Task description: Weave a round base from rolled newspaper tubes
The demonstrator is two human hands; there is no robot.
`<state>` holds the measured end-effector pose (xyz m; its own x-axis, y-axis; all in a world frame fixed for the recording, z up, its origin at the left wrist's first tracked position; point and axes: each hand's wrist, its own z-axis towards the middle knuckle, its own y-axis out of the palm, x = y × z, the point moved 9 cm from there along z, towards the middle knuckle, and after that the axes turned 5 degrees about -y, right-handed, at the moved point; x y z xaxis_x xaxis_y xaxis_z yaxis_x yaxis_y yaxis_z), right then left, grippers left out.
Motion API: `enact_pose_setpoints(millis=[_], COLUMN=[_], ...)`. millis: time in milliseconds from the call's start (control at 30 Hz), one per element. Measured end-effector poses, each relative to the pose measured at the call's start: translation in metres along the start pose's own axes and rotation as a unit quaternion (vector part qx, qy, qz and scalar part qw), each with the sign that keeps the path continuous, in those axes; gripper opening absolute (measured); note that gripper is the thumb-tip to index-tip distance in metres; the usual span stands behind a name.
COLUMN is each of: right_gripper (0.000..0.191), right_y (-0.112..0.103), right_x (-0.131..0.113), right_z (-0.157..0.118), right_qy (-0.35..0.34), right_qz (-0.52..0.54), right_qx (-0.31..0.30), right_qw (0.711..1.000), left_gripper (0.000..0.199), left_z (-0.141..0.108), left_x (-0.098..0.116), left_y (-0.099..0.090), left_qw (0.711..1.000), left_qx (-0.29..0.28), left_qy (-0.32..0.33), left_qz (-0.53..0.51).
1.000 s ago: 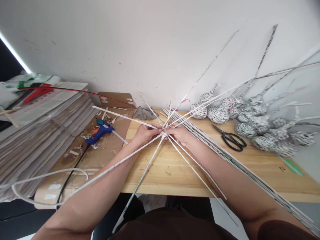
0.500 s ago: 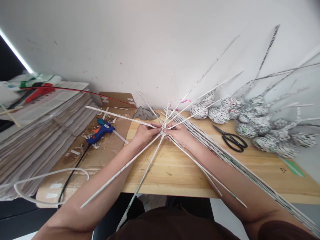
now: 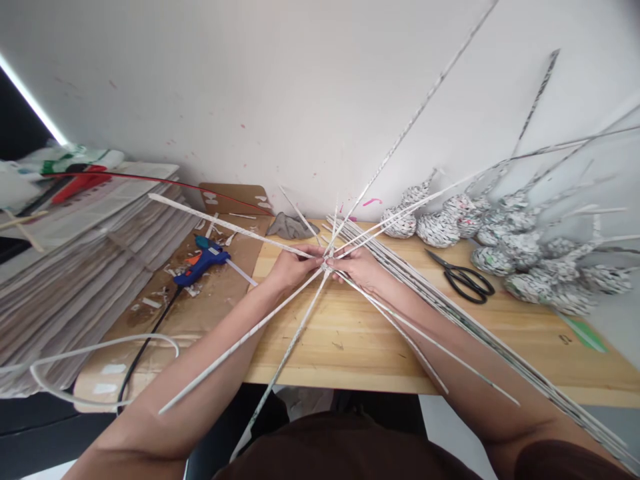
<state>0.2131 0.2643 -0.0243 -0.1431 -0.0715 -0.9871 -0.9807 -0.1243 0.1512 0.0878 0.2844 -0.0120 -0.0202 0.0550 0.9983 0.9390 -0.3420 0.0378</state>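
Wooden table (image 3: 320, 353) against a pale, pink-flecked wall (image 3: 240, 73). We found both hands at its middle, towards the back edge. Left hand (image 3: 299, 265): thumb and fingers together, clamped on the left side of a small paper hub (image 3: 327, 265). Right hand (image 3: 357, 267): likewise closed on the hub from the right, thumb laid across its near face. Fingertips of the two hands nearly met; we could not tell how the hidden fingers sat beneath.

From the hub we saw thin paper rods (image 3: 235, 231) fanning out all round. The longest rose over the wall at upper right; one crossed above the left forearm, another ran down past the table's front edge, and a pair slanted over the right forearm.

Just beyond the right arm we noted a bundle (image 3: 430, 295) of similar rods, lying slantwise. Farther right, black scissors (image 3: 465, 280), handles towards us, then a heap of woven paper balls (image 3: 437, 229) with stems sticking up.

On the left we recorded a blue glue gun (image 3: 203, 265) on stained cardboard (image 3: 200, 320), paper scraps around it, and beside that a tall newspaper stack (image 3: 95, 267). A grey cloth (image 3: 291, 227) lay crumpled behind the left hand.
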Motion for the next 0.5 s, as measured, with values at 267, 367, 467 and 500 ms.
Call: enact_pose_setpoints(millis=[267, 367, 467, 500], right_gripper=[0.037, 0.036, 0.030, 0.027], right_y=[-0.0019, -0.0012, -0.0017, -0.0018], right_x=[0.0000, 0.0004, 0.0014, 0.0014], right_z=[0.0011, 0.0009, 0.0010, 0.0011], right_qy=[-0.005, 0.003, 0.019, 0.023], right_qz=[0.017, 0.018, 0.009, 0.005], right_qx=[0.009, 0.016, 0.023, 0.024], right_qw=[1.000, 1.000, 1.000, 0.999], left_gripper=[0.031, 0.026, 0.022, 0.021], left_z=[-0.0034, -0.0056, -0.0077, -0.0083], left_x=[0.0024, 0.0056, 0.0070, 0.0071], left_y=[-0.0011, -0.0029, -0.0048, -0.0055], left_qw=[0.999, 0.999, 0.997, 0.997], left_qx=[0.027, 0.046, 0.065, 0.072], left_qy=[-0.020, -0.027, -0.033, -0.034], left_qz=[-0.017, -0.002, 0.008, 0.011])
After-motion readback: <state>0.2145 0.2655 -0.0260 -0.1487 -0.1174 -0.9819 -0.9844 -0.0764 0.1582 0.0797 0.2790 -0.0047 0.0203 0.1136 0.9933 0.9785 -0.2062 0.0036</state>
